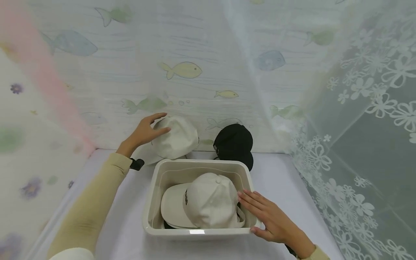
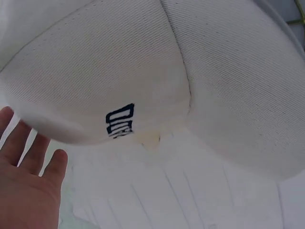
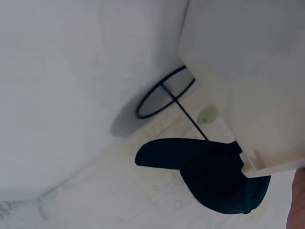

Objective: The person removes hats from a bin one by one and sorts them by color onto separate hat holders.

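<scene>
White rear cap (image 1: pixel 178 139) | left hand (image 1: pixel 146 130) at it, fingers wide | right hand (image 1: pixel 271 218) at bin (image 1: pixel 172 232), fingers straight | I judge: grasp stage; next calls for closing, lifting

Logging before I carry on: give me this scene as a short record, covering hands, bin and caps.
left hand: fingers spread at the crown of the back cap
right hand: fingers straight, at the right rim of the bin
back cap: white, behind the bin, left
binned cap: white, brim to the left
black cap: behind the bin, right
stand: black ring and rod, rod meeting the black cap
unclear: dark item under binned cap
</scene>
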